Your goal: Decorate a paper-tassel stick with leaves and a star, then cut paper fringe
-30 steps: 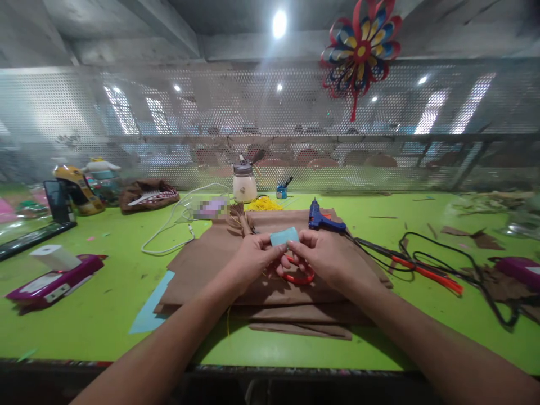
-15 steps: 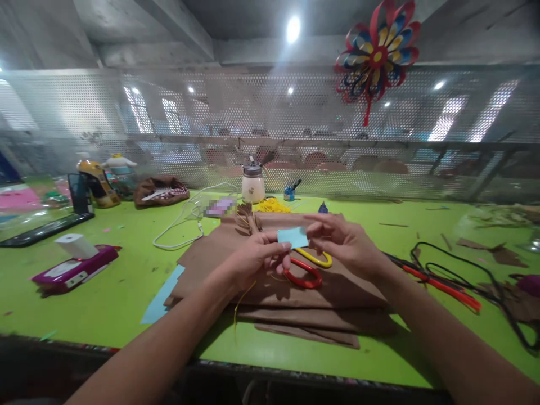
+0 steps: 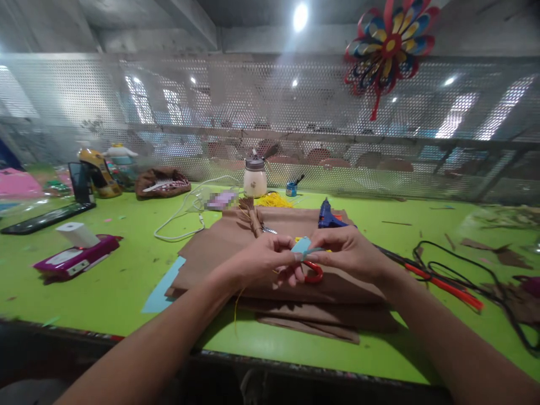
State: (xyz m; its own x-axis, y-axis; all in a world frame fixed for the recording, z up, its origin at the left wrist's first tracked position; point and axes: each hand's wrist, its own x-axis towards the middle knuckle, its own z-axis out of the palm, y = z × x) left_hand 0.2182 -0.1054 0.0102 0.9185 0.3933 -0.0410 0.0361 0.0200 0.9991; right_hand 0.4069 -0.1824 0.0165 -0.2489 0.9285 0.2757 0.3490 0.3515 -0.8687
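A small light-blue piece of paper [image 3: 301,246] is pinched between both hands, its right part bent. My left hand [image 3: 270,260] grips its left side between thumb and fingers. On its right side, my right hand [image 3: 348,251] closes thumb and fingertips. Beneath the hands lie scissors with a red handle loop [image 3: 314,273], partly covered by the left fingers; a bit of yellow handle shows behind. They rest on stacked brown paper [image 3: 215,247]. A bundle of brown paper strips [image 3: 252,216] lies just behind my left hand. Past my right hand is a blue glue gun [image 3: 328,215].
On the green table [image 3: 126,270] stand a purple power strip [image 3: 78,257] at left and a lidded bottle [image 3: 255,179] at the back. Yellow strands [image 3: 274,200] lie near a small blue jar [image 3: 291,188]. A red-handled tool [image 3: 447,285] and black cable lie at right.
The light-blue paper was flat and held mostly by my left hand; now my right fingers pinch it too and it is bent. The view has shifted slightly, showing more of the glue gun.
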